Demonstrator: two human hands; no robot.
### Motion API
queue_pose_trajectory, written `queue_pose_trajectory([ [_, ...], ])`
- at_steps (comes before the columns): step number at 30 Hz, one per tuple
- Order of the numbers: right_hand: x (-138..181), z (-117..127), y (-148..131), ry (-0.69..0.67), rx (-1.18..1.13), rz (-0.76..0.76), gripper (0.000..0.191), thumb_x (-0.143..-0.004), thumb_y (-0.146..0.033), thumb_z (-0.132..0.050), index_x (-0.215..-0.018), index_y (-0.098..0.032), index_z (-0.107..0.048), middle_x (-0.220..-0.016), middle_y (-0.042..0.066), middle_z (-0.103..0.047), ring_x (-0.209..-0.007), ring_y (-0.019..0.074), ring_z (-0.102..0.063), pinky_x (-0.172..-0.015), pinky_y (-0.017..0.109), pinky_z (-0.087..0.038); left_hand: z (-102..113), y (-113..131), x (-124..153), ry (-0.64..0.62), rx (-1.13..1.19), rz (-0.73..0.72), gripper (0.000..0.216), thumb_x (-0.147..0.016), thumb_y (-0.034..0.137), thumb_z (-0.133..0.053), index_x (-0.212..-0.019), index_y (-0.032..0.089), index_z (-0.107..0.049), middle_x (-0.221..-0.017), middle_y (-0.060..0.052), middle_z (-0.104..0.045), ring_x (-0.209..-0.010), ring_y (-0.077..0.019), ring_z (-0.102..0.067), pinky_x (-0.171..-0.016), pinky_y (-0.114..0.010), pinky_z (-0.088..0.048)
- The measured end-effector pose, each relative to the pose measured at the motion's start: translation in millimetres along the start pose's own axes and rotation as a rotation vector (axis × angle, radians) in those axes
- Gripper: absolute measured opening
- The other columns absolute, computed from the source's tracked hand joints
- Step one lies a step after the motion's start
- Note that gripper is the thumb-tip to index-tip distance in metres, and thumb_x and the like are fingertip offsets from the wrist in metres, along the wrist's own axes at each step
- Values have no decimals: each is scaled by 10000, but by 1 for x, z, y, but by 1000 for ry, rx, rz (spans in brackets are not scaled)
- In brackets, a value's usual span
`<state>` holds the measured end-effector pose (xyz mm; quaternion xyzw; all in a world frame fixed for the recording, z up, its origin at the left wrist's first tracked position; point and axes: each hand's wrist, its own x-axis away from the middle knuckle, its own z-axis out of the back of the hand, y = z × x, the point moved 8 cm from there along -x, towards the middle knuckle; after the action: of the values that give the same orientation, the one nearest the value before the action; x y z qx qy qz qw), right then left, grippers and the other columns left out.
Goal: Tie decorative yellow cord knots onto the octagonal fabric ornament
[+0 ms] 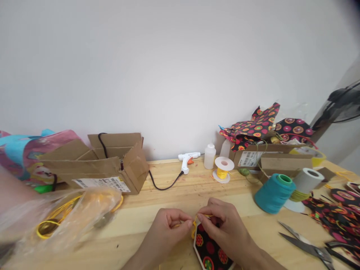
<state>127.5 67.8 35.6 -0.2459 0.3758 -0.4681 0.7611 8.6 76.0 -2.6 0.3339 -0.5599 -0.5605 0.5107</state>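
At the front middle of the table lies a flat black fabric piece (209, 247) with a pale edge and red round patterns. A yellow cord (194, 228) is at its upper left corner. My left hand (176, 228) pinches the cord between thumb and forefinger, just left of the piece. Opposite it, my right hand (222, 225) also has thumb and finger closed on the yellow cord, above the fabric piece, and covers part of it. The two sets of fingertips are close together. Exactly how the cord runs between them is too small to tell.
Behind stand a cardboard box (95, 168), a white glue gun (187, 161), a small bottle (209, 156) and a spool of yellow cord (222, 172). To the right are a teal thread cone (275, 195), scissors (308, 245) and patterned fabric (337, 217). A plastic bag (75, 213) lies left.
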Motion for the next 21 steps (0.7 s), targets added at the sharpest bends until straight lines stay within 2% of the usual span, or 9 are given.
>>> queue_pose_trajectory([
  [15, -2, 4, 0, 33, 57, 11, 188, -746, -222, -462, -659, -178, -623, -529, -17, -441, -477, 85, -430, -454, 196, -295, -5, 0, 0, -51, -4, -34, 187, -659, 278, -579, -744, 146, -680, -636, -38, -688, -562, -142, -566, -510, -211, -388],
  [21, -4, 5, -1, 29, 109, 20, 187, -745, -206, -459, -653, -178, -619, -541, -13, -454, -491, 85, -438, -463, 193, -298, -7, 3, 0, -80, 76, -38, 181, -663, 266, -584, -756, 148, -686, -642, -32, -693, -626, -153, -584, -572, -219, -413],
])
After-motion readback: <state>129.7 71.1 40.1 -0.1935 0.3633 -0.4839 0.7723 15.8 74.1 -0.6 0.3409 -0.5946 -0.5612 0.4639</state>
